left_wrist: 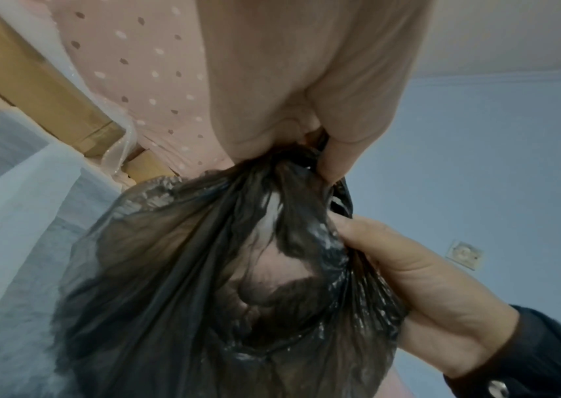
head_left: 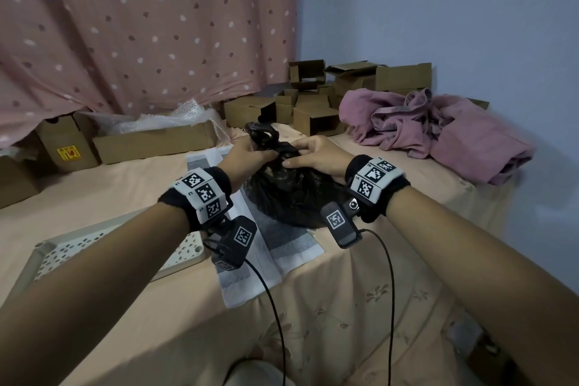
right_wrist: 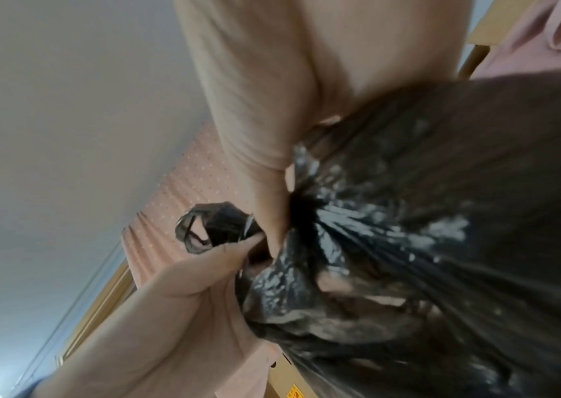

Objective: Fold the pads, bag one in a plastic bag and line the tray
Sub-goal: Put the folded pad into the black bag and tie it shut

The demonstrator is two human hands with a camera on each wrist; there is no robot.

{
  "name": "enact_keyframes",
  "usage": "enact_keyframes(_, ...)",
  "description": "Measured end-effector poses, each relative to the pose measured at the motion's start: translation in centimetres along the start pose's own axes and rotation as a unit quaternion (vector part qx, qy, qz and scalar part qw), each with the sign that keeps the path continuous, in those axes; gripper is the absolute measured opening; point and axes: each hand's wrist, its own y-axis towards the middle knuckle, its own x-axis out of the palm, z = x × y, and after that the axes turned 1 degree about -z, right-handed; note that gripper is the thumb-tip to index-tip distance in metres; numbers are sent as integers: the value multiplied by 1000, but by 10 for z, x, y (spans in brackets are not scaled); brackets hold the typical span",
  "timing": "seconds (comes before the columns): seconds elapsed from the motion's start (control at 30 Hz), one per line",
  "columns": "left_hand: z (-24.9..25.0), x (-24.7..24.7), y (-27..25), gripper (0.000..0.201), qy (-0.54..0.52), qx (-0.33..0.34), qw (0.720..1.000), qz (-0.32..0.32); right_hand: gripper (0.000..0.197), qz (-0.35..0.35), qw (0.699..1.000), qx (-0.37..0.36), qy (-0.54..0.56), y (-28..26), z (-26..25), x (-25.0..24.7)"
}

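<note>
A black plastic bag (head_left: 291,197) with something bulky inside sits on white-and-grey pads (head_left: 282,244) spread on the bed. My left hand (head_left: 253,147) grips the bag's twisted neck, and the bag's handle loops (right_wrist: 211,229) stick out above the fist. My right hand (head_left: 297,157) curls over the bag's top just beside the neck, its thumb against the film (left_wrist: 347,229). A pale shape shows faintly through the bag (left_wrist: 272,280). A white perforated tray (head_left: 62,251) lies at the left, partly hidden by my left forearm.
Open cardboard boxes (head_left: 150,141) with bubble wrap line the back under a dotted pink curtain (head_left: 141,25). More small boxes (head_left: 313,103) and a heap of pink cloth (head_left: 438,128) sit at the back right. Camera cables (head_left: 275,323) hang from both wrists.
</note>
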Motion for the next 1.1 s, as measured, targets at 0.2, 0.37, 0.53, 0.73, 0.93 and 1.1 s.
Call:
enact_keyframes(0.2,4,0,2,24,21,8,1000,-5,19,18,998,-8,57,3,4,0)
enact_keyframes(0.37,0,0,1,30,51,-3,999,8,21,34,995,-3,89,4,9,1)
enact_keyframes(0.53,7,6,0,29,95,28,995,22,19,59,990,28,127,6,11,2)
enact_keyframes(0.73,10,7,-4,28,99,52,994,17,23,61,983,22,173,0,8,1)
enact_keyframes(0.93,5,8,-9,37,91,61,994,-14,23,54,962,41,265,-3,6,6)
enact_keyframes(1.1,5,8,-10,31,72,55,996,-8,22,-14,947,108,301,-11,2,6)
